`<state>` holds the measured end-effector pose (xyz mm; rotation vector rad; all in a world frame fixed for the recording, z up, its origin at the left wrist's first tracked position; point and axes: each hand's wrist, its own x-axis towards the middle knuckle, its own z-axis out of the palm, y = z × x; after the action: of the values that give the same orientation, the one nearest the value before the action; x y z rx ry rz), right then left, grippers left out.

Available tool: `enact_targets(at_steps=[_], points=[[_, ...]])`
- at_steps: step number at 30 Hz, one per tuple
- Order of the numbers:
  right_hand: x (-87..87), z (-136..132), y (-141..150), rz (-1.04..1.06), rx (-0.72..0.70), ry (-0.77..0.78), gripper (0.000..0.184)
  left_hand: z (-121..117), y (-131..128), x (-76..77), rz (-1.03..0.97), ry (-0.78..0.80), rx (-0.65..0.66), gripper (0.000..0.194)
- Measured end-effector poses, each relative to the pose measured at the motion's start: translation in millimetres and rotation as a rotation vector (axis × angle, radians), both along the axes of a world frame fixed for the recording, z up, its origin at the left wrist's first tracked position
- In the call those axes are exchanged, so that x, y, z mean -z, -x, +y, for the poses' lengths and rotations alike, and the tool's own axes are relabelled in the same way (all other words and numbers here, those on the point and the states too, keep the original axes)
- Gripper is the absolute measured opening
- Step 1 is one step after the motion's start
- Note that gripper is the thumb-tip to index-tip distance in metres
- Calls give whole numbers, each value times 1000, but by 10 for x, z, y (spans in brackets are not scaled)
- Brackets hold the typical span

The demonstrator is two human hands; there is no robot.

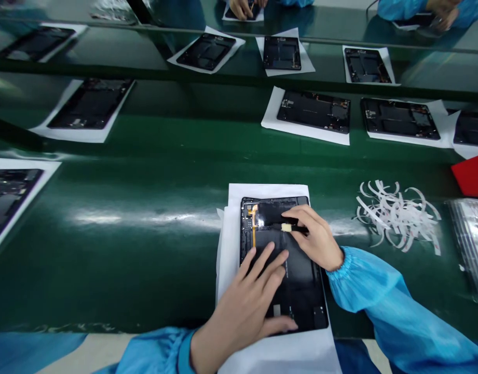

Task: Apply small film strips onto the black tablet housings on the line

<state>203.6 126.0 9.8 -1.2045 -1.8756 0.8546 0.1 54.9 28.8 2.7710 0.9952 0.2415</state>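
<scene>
An open tablet housing (301, 275) lies in front of me on white sheets (239, 191), its black inside facing up. An orange ribbon cable (254, 234) runs down its left side. My left hand (250, 298) rests on the lower part of the housing with fingers spread. Over the upper part, my right hand (314, 236) pinches a slim black tool with a pale yellow band (286, 227). The tool's dark tip points left towards the ribbon cable; its exact kind is unclear. Whether the tip touches the housing, I cannot tell.
Curled white strips (398, 213) lie heaped on the green bench (145, 259) at right, near clear plastic packs (470, 244) and a red object (472, 174). More tablet housings (314, 111) on white sheets stand further back and at left. Other people's hands (244, 8) work across the bench.
</scene>
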Motion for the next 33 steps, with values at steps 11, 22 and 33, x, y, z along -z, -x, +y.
enact_targets(at_steps=[11, 22, 33], points=[[-318, -427, -436, -258, 222, 201, 16, 374, 362, -29, -329, 99, -520, 12], [-203, -847, -365, -129, 153, 634, 34, -239, 452, 217, -225, 40, -746, 14], [-197, -1075, -236, 387, 361, 814, 52, -164, 429, 231, -364, -14, -885, 21]])
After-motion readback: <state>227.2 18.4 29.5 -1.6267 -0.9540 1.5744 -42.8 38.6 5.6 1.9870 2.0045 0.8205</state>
